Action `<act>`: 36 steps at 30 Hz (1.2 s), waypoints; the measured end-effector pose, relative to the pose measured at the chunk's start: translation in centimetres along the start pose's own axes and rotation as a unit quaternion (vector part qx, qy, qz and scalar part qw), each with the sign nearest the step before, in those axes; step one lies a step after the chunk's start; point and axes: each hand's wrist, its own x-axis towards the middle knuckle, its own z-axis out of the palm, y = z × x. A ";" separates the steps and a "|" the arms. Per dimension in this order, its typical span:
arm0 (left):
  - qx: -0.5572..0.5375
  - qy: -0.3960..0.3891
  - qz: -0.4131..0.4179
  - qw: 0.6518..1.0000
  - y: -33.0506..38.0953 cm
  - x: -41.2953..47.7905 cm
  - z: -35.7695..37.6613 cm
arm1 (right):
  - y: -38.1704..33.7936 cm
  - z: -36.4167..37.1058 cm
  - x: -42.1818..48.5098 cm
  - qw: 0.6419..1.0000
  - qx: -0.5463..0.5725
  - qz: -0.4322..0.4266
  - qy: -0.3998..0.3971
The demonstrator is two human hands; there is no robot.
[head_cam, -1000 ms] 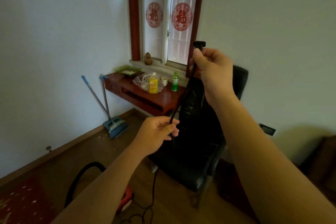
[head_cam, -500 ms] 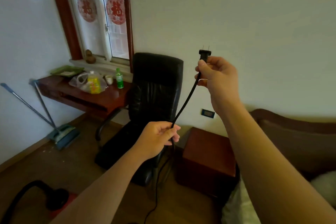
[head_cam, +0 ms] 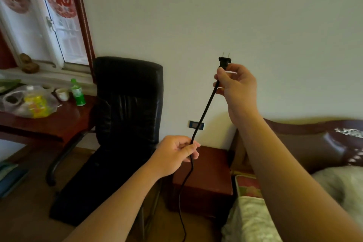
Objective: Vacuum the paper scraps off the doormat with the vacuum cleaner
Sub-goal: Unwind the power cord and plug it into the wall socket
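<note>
My right hand [head_cam: 235, 86] pinches the vacuum cleaner's plug [head_cam: 224, 61] just under its black head, thumb and fingers curled round the neck, prongs pointing up. My left hand [head_cam: 174, 155] is closed around the power cord [head_cam: 204, 112] lower down, so the stretch between my hands runs straight. Below the left hand the cord hangs slack and curves out of view. The vacuum cleaner's body and the doormat are not in view.

I judge the cord light and limp, with a smooth jacket that could slide through a loose grip. It will not push anything by itself. The plug is the only stiff part, so that is where to hold, on the moulded body behind the flange, fingers clear of the metal.

I count one plug with two flat prongs, one cord and one wall socket [head_cam: 196, 124], low between one black office chair [head_cam: 127, 104] and one bedside cabinet [head_cam: 204, 175]. On the tabletop [head_cam: 64, 122] stand one green bottle [head_cam: 77, 92] and one cup [head_cam: 62, 94].
</note>
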 end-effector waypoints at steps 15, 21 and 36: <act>-0.011 -0.157 -0.089 0.984 -9.4 14.7 -5.7 | 14.3 4.7 12.1 0.992 -0.051 0.094 0.069; -0.030 -0.150 -0.160 0.975 -15.3 20.1 -4.5 | 24.0 3.6 17.5 0.984 -0.043 0.159 0.069; -0.028 -0.131 -0.339 0.931 -30.8 35.9 1.2 | 50.1 -1.1 31.5 0.932 -0.065 0.356 0.028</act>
